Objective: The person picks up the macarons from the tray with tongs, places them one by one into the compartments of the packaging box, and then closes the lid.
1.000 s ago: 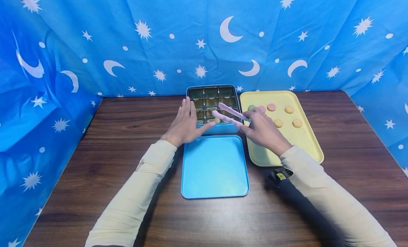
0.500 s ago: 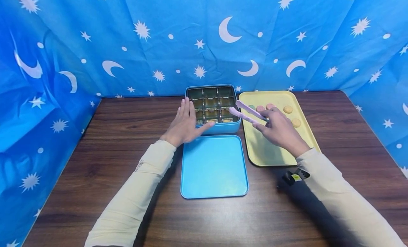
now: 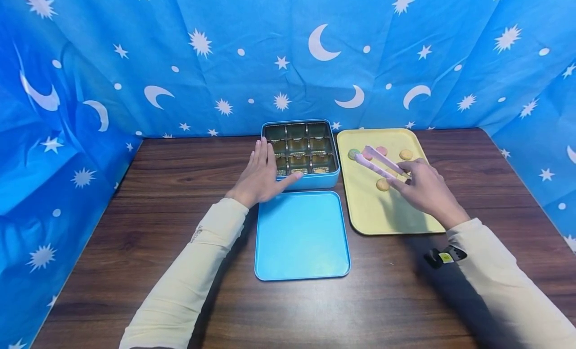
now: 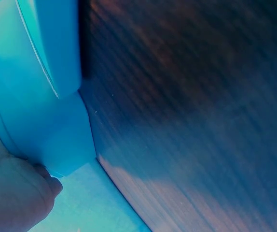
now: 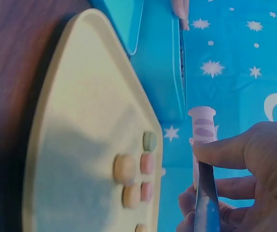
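Straight fingers of my left hand [image 3: 258, 176] rest along the left side of a blue tin [image 3: 317, 181], with the thumb at its front edge. Inside the tin is a gold divided insert [image 3: 297, 146]; what lies in its front compartments is hard to tell. My right hand [image 3: 425, 189] pinches lilac tongs [image 3: 373, 166] above a yellow tray [image 3: 366, 214]. The tongs' arms stand apart, with no cookie visible between them. On the tray lie a green macaron [image 5: 149, 141], pink macarons [image 5: 147, 163] and several tan macarons [image 5: 125, 169], partly hidden in the head view.
A blue lid [image 3: 303, 236] lies on the dark wooden table [image 3: 180, 169] in front of the tin. Behind the table hangs a blue cloth [image 3: 252, 49] with moons and stars. The tray stands close to the tin's right side.
My right hand has carried the tongs rightward from above the tin to above the tray. My left hand stays at the tin.
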### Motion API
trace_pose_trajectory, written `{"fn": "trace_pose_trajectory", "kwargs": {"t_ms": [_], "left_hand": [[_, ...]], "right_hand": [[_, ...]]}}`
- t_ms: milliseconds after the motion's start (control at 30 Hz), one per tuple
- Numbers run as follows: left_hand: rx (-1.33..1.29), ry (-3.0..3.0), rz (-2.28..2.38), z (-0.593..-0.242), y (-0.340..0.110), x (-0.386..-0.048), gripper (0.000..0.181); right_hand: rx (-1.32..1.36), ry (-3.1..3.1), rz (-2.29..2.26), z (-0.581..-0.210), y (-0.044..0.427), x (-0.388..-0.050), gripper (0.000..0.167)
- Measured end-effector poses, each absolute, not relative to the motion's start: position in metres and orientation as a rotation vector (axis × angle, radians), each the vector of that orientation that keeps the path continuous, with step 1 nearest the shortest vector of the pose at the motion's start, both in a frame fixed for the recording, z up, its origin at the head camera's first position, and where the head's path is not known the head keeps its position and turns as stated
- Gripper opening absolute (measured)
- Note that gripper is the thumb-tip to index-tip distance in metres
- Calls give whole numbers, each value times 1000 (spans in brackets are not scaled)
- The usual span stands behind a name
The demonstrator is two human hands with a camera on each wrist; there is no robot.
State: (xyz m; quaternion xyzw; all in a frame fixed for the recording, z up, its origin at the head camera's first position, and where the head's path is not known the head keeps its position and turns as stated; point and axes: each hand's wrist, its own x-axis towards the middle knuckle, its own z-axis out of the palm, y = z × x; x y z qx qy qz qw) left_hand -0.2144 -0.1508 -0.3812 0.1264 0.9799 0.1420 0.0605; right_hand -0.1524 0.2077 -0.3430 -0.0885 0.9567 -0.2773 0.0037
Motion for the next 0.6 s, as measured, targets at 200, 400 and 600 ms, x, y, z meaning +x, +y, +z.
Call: {"fn": "trace_pose_trajectory", "kwargs": {"t_ms": [200, 400, 600], "left_hand": [[391, 2964, 433, -380, -150, -214, 122], [396, 2966, 442, -379, -150, -214, 119], [388, 2965, 443, -379, -150, -213, 119]], "right_hand": [[-280, 3039, -844, -353, 223, -143, 43], [-261, 3042, -831, -363, 234, -133, 49], [-272, 3045, -804, -369, 242, -128, 49]]}}
